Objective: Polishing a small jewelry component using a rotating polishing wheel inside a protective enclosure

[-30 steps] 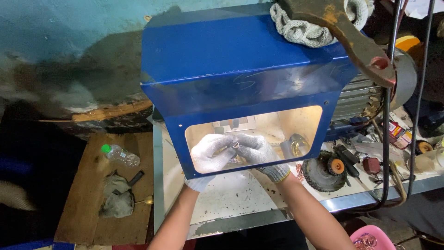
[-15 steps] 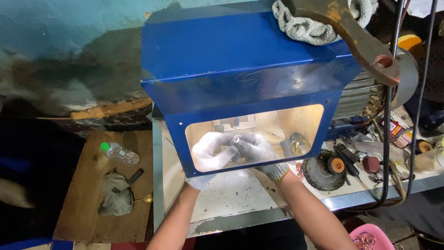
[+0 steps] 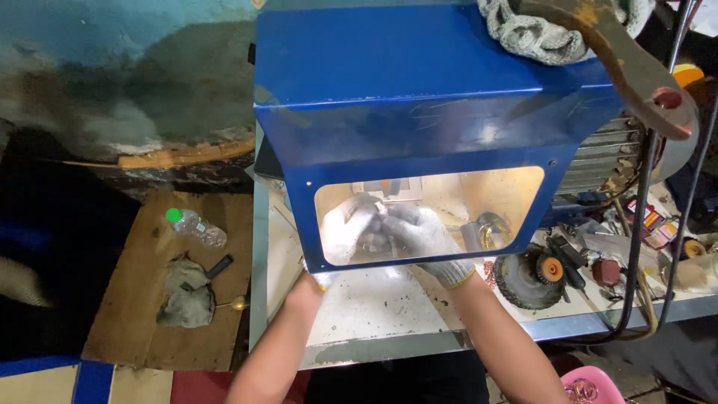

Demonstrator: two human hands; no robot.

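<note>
Both my hands wear white knit gloves and reach under a blue metal hood [image 3: 404, 82], seen through its clear window [image 3: 516, 194]. My left hand [image 3: 345, 228] and my right hand [image 3: 420, 232] are pressed together around a small dark metal part [image 3: 376, 241], holding it in the lit space inside. A shiny metal cylinder [image 3: 485, 230] stands to the right of my hands inside the hood. The part itself is mostly hidden by my fingers.
The hood stands on a dusty white workbench [image 3: 366, 310]. A wire wheel [image 3: 532, 275], small tools and cables lie at the right, with a motor [image 3: 606, 161] behind. On a wooden board [image 3: 142, 329] at the left lie a plastic bottle [image 3: 194, 227] and a rag [image 3: 183, 295].
My hands stay together around the part inside the hood, shifting only slightly. Nothing else has moved.
</note>
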